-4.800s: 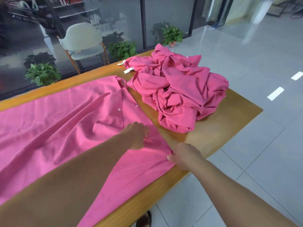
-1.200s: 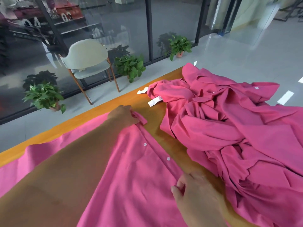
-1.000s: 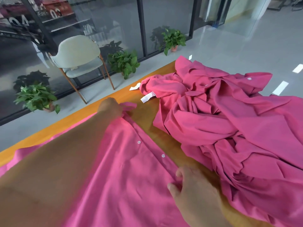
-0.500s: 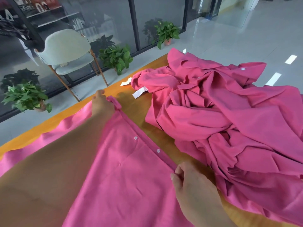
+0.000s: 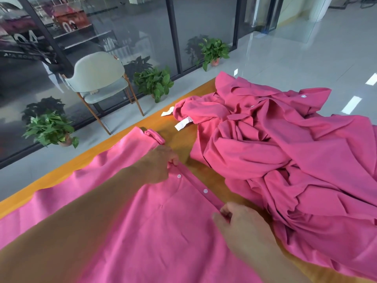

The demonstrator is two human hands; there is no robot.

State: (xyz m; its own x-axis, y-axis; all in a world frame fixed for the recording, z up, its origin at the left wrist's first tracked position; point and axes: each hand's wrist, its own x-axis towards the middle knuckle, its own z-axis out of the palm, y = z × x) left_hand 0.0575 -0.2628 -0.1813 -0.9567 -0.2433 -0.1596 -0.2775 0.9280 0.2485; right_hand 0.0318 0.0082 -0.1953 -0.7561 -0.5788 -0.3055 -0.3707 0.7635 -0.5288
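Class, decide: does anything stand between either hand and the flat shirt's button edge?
Nothing visible does. The left hand and right hand both pinch the button edge of the shirt. The pile lies to the right on the table, not between them.

We lose the spread shirt [image 5: 163, 237] at left and bottom edges. The garment pile [image 5: 285, 160] runs off right. Our left hand [image 5: 159, 166] covers the placket [image 5: 193, 181] where it pinches; right hand [image 5: 242, 227] fingertips tucked behind its knuckles. Print on the label [image 5: 183, 123] too small to read.
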